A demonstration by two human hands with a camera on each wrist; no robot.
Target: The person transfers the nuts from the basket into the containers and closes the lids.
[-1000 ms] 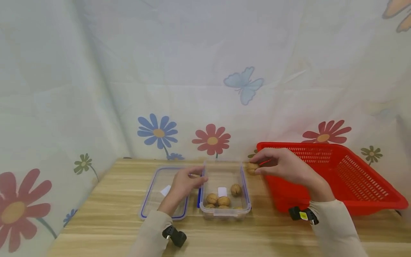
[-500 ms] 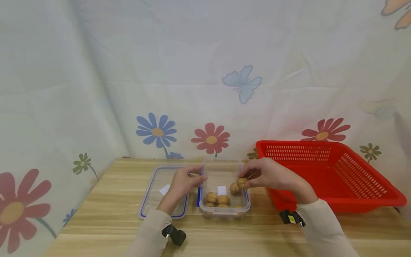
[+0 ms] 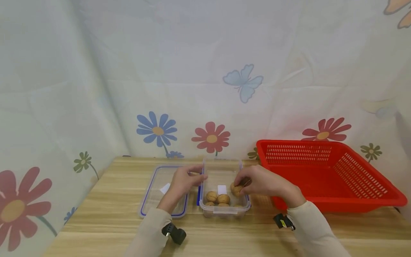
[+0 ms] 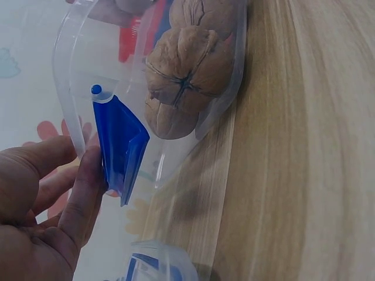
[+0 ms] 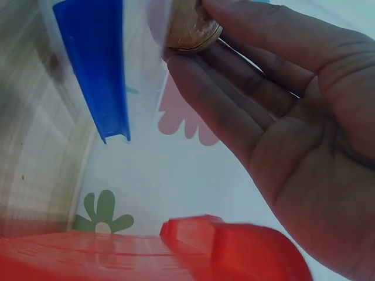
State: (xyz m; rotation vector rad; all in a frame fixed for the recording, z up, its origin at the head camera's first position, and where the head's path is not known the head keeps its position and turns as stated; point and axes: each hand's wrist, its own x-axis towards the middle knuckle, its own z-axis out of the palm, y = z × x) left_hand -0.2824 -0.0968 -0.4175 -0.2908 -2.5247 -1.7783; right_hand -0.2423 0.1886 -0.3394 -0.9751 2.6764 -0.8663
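Observation:
A clear plastic food container point(image 3: 221, 211) with blue side latches stands on the table, several walnuts point(image 3: 223, 198) gathered at its near end. At its left rim, my left hand point(image 3: 184, 180) holds the wall between thumb and fingers, beside the blue latch point(image 4: 119, 143) seen in the left wrist view. Over the right part of the container, my right hand point(image 3: 264, 181) pinches a walnut point(image 5: 190, 26) between thumb and fingertips. In the head view, those fingers partly cover the walnut. A small white label point(image 3: 222, 189) shows inside the container.
A clear lid point(image 3: 153, 192) with a blue seal lies left of the container, partly behind my left forearm. To the right stands a red perforated plastic basket point(image 3: 321, 203). A flowered curtain point(image 3: 179, 71) hangs behind the wooden table point(image 3: 99, 214).
My right hand has carried the walnut left from beside the red basket and lowered it over the container. My left hand has stayed at the left rim.

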